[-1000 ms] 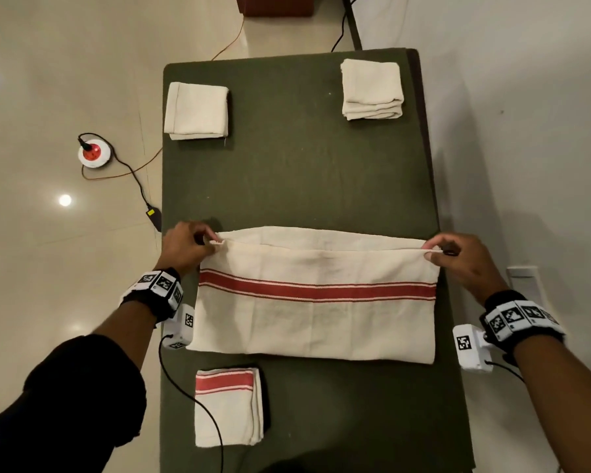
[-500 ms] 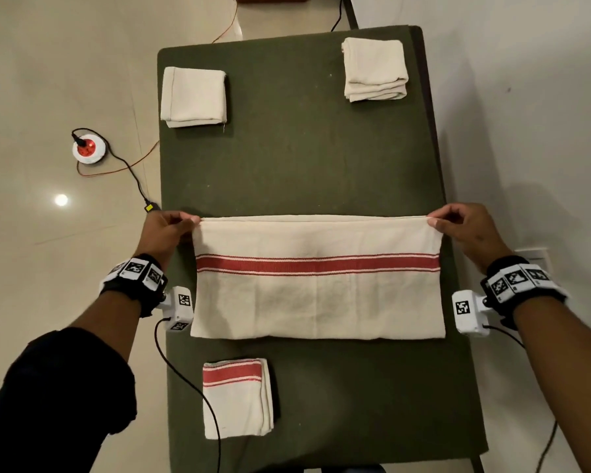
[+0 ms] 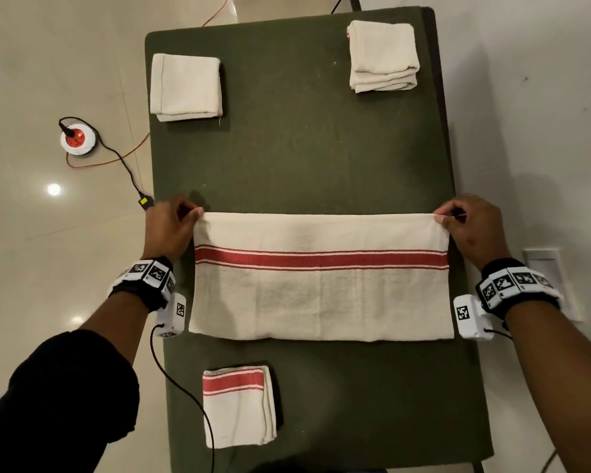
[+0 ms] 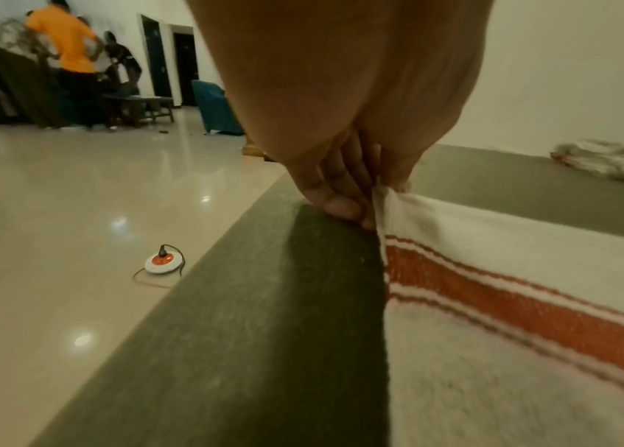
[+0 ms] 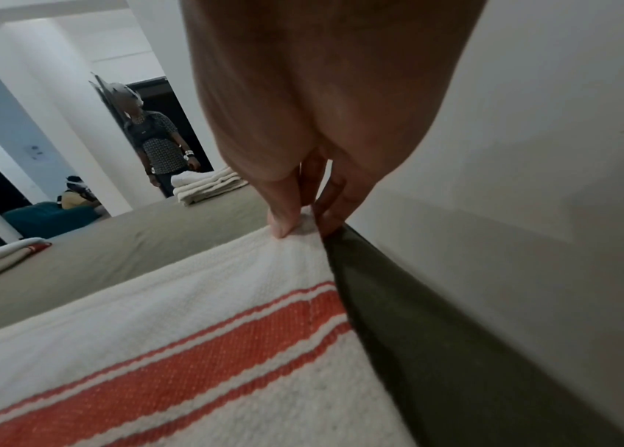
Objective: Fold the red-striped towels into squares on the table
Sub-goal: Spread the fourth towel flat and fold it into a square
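light: dim, warm | glare: ceiling spots on glossy floor [image 3: 53, 189] | wrist views: blurred, perhaps motion | edges: bowed

No legible text, brand, number or sign in any view. Only markings: black-and-white square fiducial codes, carrying no letters or digits. They sit on the band at the left wrist [image 3: 150, 274], on the white camera block under it [image 3: 173, 314], on the band at the right wrist [image 3: 512, 285], and on the white camera block beside that [image 3: 468, 317]. Wall plate behind the standing person [image 5: 36, 151]: print too small to read.
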{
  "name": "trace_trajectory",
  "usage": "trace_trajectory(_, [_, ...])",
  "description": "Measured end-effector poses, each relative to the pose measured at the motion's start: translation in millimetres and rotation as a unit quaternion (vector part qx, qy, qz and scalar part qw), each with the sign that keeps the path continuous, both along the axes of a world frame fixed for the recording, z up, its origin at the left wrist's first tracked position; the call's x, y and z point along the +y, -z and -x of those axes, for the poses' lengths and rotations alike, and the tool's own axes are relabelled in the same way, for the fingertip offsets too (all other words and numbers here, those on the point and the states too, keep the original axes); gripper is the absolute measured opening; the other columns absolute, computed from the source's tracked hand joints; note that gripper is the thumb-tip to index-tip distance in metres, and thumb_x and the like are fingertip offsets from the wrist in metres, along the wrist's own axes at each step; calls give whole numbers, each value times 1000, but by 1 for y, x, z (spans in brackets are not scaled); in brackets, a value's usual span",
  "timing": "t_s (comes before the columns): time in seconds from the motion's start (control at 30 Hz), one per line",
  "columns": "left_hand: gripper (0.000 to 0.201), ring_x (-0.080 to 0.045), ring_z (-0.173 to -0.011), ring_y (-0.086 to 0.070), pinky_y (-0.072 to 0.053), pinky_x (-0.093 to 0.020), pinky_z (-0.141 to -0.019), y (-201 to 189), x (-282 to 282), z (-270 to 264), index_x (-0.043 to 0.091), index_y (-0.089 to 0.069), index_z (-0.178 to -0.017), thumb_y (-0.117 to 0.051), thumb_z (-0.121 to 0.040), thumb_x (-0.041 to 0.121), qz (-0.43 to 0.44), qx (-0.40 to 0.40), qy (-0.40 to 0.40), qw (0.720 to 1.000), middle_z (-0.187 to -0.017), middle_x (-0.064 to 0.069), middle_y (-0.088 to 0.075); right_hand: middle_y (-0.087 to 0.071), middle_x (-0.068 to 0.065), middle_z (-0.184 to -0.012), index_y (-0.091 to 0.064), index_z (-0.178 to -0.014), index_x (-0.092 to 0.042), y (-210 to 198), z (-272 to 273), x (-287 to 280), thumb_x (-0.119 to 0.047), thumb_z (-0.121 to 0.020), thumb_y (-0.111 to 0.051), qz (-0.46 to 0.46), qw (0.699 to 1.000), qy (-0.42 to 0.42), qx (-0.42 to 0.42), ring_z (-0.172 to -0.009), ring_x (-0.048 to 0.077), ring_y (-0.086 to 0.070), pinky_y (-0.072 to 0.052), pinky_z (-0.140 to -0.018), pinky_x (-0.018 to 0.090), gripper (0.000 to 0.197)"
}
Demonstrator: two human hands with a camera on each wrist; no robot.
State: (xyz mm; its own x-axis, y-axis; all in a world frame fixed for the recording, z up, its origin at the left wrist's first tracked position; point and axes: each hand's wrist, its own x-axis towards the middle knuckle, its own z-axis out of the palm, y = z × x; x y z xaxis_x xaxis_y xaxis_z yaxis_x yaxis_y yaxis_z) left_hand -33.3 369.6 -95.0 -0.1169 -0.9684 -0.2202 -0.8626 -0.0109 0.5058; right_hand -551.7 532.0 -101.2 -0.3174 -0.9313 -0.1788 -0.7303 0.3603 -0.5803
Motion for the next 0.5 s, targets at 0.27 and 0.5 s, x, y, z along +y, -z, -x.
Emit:
trace_trajectory(0.27, [8,-37,-81,-64,-42,-34,-70,6,-1,12,4,-73,-95,-70,-93,11,66,-57,51,995,-94,-18,-71,-68,3,-83,-69,-79,-13,11,-7,-5,8,-80,-65,18,1000,19,17,-78,21,-61,-45,-76,28,21])
trace_trajectory(0.5, [23,-43,-114,-54,-41,-51,-95,-8,17,31,9,-63,-114,-63,-98,26,34,-90,-62,993,-118,-21,-61,-68,4,-83,-71,-88,-10,5,4,-12,-1,-78,-79,-36,999,22,15,-73,23,-61,-53,-77,34,15])
